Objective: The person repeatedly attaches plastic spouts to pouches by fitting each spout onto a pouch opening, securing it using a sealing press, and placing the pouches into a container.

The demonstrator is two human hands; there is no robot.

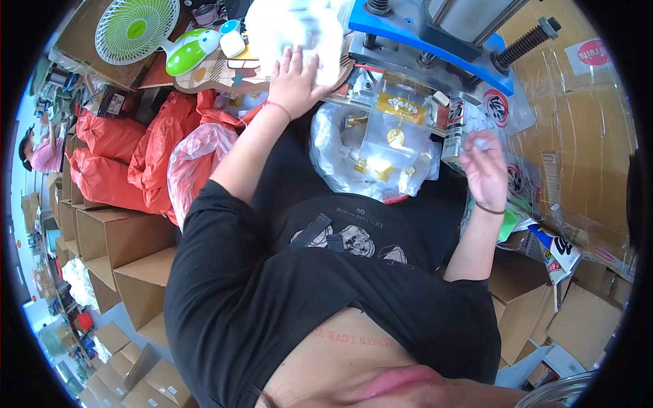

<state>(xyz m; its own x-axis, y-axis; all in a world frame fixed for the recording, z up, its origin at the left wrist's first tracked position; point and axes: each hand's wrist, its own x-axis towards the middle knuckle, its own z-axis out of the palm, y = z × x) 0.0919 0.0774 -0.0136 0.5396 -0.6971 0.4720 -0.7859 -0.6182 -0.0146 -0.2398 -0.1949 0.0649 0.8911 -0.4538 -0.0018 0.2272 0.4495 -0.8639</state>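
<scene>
My left hand point(294, 85) lies flat with its fingers spread, on the near edge of a bright white stack or sheet point(296, 34) that is partly washed out by glare. My right hand point(488, 173) is raised at the right, fingers curled together around a small whitish scrap point(481, 144) whose kind I cannot make out. Close by it stands a spray can point(454, 132). Between my hands, a bag-lined container point(333, 153) in front of my lap holds clear plastic pouches point(396, 132) with gold labels.
A press with a blue plate point(435, 44) and springs stands at the back right. A green-and-white fan point(139, 30) sits at the back left, above red plastic bags point(112, 166). Cardboard boxes point(129, 238) line the left; a large carton point(578, 115) stands right. Another person point(46, 148) is far left.
</scene>
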